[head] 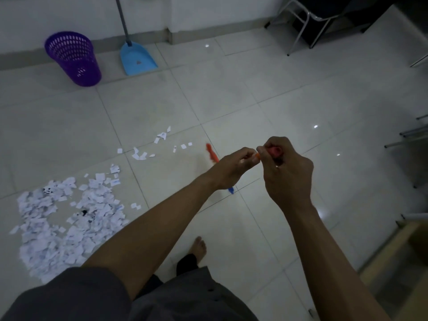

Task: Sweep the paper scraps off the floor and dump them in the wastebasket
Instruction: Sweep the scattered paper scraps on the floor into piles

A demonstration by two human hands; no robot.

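Fingers (pixel 247 155) of left hand (pixel 234 169) and right hand (pixel 288 172) clench the blurred orange broomstick (pixel 212 154)

Plain office room; white tiled floor (pixel 266 93), metal-legged chair (pixel 308 22), purple wastebasket (pixel 74 59), blue dustpan (pixel 137 59)

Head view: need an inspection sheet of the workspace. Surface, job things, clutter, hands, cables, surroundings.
Surface: pale glossy tiled floor.
Job's things: paper scraps piled at left, a few strays beyond; purple wastebasket upright near the wall; blue dustpan beside it; broom, blurred.
Clutter: nothing seen.
Hands: left hand and right hand both grip the broom's handle.
Cables: nothing seen.
Surroundings: chair legs top right; bare foot below.
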